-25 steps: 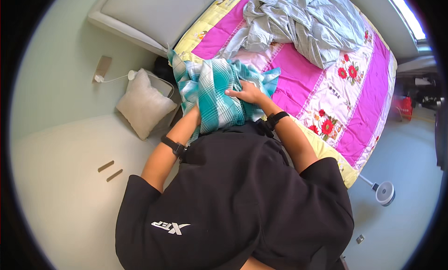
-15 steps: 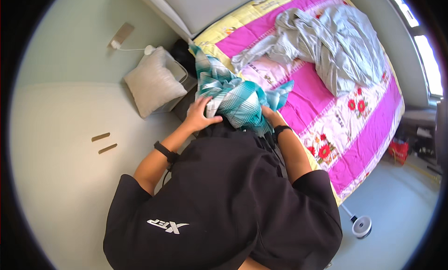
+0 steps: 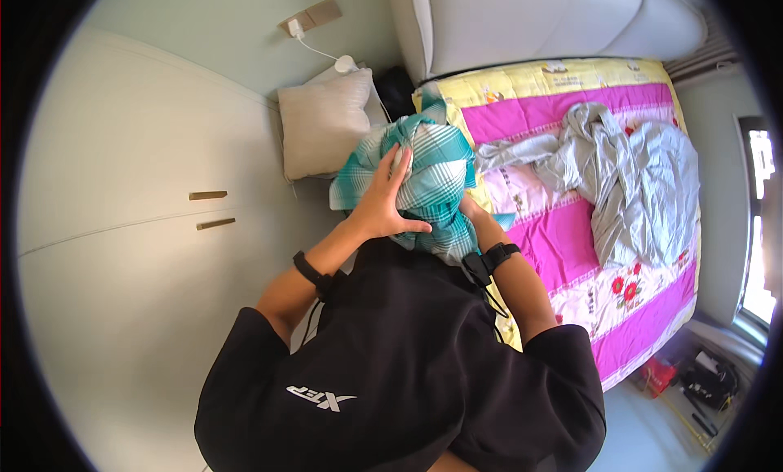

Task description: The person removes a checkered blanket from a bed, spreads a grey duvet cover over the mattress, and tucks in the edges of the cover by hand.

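Observation:
A bunched teal and white plaid cloth (image 3: pixel 436 158) is gathered in front of my body, close to the bed's edge. My left hand (image 3: pixel 382 201) presses on its left side, fingers stretched up over the folds and thumb set apart, cupping the bundle. On the other side my right hand (image 3: pixel 471 211) reaches in against the cloth; its fingers are hidden by the folds. One flap hangs out to the left near a beige cushion (image 3: pixel 326 121), and a small end shows right of my right wrist. Both wrists wear black bands.
The bed, with a pink, yellow and floral cover (image 3: pixel 555 239), fills the right side. Crumpled grey fabric (image 3: pixel 640 190) lies on it. A padded headboard (image 3: pixel 538 23) stands behind. At left is a pale cabinet front (image 3: pixel 122 154); a white charger (image 3: pixel 296 29) sits in the wall socket.
The plaid cloth has been drawn off the bed edge toward me and gathered into a rounder bundle. My left hand has moved higher over it. The view has turned.

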### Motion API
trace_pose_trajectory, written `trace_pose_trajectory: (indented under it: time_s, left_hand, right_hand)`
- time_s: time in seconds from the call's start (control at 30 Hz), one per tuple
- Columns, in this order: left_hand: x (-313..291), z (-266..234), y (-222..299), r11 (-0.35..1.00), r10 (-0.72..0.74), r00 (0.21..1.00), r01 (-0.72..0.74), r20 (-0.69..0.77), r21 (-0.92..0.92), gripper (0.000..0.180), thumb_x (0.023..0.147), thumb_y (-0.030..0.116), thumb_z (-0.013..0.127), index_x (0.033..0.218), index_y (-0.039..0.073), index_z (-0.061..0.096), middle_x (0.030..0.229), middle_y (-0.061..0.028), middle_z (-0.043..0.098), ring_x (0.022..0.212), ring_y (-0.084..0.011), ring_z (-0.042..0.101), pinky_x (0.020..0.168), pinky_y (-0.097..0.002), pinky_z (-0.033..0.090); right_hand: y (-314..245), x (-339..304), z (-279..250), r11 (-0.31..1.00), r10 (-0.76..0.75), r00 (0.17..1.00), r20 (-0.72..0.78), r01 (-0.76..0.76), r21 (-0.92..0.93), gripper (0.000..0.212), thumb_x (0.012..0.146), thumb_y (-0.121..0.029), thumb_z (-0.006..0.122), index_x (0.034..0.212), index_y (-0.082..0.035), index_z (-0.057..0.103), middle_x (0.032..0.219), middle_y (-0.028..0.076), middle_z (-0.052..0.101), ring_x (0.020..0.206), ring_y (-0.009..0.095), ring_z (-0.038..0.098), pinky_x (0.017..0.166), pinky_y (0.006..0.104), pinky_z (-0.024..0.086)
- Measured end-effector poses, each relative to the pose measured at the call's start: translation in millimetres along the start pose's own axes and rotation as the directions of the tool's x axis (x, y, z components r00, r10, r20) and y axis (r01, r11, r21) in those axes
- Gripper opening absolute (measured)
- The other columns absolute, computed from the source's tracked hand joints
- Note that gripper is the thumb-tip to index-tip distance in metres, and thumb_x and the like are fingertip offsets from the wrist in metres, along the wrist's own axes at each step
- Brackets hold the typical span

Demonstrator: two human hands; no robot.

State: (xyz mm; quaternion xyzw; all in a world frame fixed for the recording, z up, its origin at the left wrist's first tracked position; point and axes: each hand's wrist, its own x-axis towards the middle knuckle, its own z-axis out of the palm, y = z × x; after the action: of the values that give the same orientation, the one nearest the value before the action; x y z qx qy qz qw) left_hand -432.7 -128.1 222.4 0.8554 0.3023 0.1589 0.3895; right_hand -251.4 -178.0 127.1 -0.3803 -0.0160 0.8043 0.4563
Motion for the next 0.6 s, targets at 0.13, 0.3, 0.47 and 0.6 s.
trace_pose_trajectory:
  time_s: [0.13,0.3,0.47,0.6]
  left_hand:
    - [15.0,-84.9,-3.0,0.989,0.098,0.972,-0.071,-0.214,0.131,0.112,0.046,0.051,0.078,0.136,0.012,0.023,0.135,-0.0282,0.017,0.123,-0.0429,0.024,0.098,-0.0476,0.026]
    - [6.3,-179.7,-41.6,0.971,0.054,0.908,0.049,-0.415,0.232,0.11,0.044,0.044,0.081,0.134,0.009,0.028,0.134,-0.0281,0.021,0.122,-0.0429,0.026,0.096,-0.0477,0.029]
    - [-16.0,-253.6,-92.8,0.91,-0.011,0.819,0.245,-0.574,0.333,0.09,0.06,0.033,0.075,0.133,0.008,0.028,0.133,-0.025,0.025,0.121,-0.0395,0.029,0.097,-0.0457,0.029]
    - [-5.9,-243.5,-163.8,0.731,-0.101,0.674,0.549,-0.732,0.405,0.066,0.075,0.032,0.063,0.13,0.009,0.035,0.13,-0.0252,0.03,0.115,-0.0402,0.037,0.093,-0.0467,0.032]
  right_hand:
    - [-32.1,41.4,89.0,1.0,0.021,0.993,0.114,-0.02,-0.002,0.047,0.087,-0.031,0.038,0.121,0.001,0.043,0.118,0.014,0.05,0.106,0.025,0.048,0.091,0.0355,0.038]
    - [-36.5,102.7,190.4,0.996,0.08,0.965,0.249,-0.071,-0.047,0.045,0.087,-0.029,0.039,0.121,0.001,0.043,0.118,0.014,0.05,0.106,0.025,0.048,0.091,0.0359,0.038]
    - [3.2,192.3,264.5,0.979,0.18,0.849,0.497,-0.108,-0.172,0.046,0.084,-0.026,0.046,0.121,0.0,0.04,0.117,0.014,0.049,0.099,0.024,0.052,0.083,0.0393,0.044]
    - [17.9,304.4,278.9,0.822,0.295,0.937,0.186,-0.15,-0.55,0.039,0.085,-0.033,0.044,0.107,-0.002,0.051,0.104,0.011,0.055,0.084,0.021,0.056,0.065,0.0367,0.048]
